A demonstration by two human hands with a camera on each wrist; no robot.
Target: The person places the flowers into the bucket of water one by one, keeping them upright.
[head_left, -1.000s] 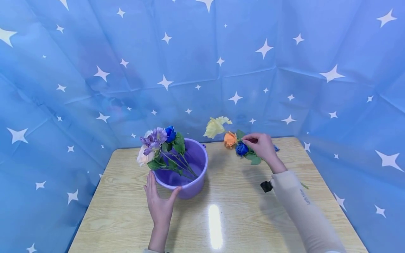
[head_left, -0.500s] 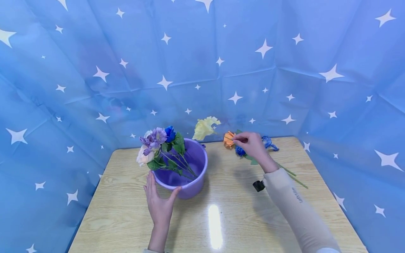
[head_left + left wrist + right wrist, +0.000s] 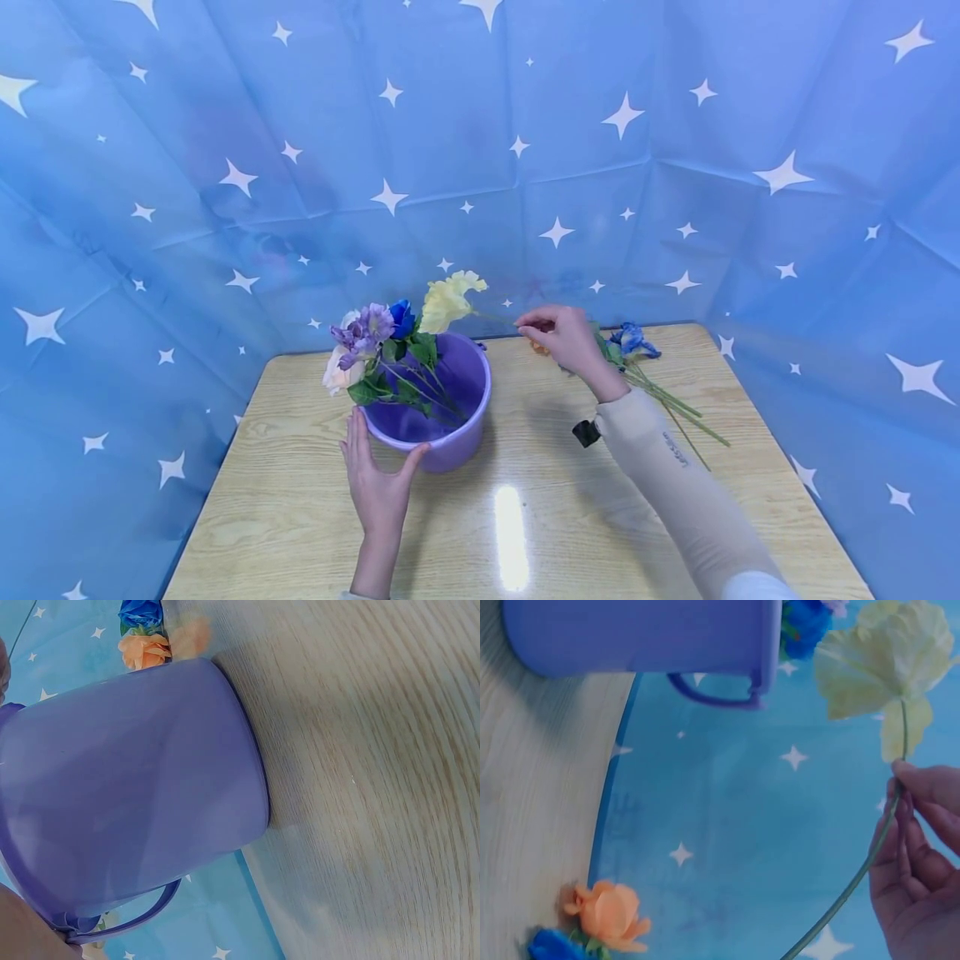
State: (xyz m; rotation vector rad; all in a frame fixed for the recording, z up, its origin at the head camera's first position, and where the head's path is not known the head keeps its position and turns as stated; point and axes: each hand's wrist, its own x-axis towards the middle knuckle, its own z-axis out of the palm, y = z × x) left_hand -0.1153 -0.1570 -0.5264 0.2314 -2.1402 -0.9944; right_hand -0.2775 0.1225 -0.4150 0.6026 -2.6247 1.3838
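A purple bucket [image 3: 455, 450] stands left of the middle of the table, with several artificial flowers leaning in it: purple, cream and blue blooms [image 3: 367, 329] over its left rim. My left hand [image 3: 381, 483] rests on its near left side, fingers straight along the outside and thumb at the front rim. With thumb and fingertips my right hand [image 3: 562, 337] pinches the green stem [image 3: 847, 892] of a pale yellow flower [image 3: 450, 300], just below the bloom in the right wrist view. That bloom hangs in the air behind the bucket's far rim, in the head view.
To the right lie more artificial flowers: a blue one [image 3: 633, 340], an orange one [image 3: 611, 913] and a blue rose [image 3: 555, 945], partly hidden by my right hand in the head view. The bucket's handle [image 3: 139, 922] hangs down its side. A starry blue cloth [image 3: 555, 125] encloses the table.
My right hand has moved left, carrying the yellow flower from above the loose flowers toward the bucket. The left hand has stayed against the bucket.
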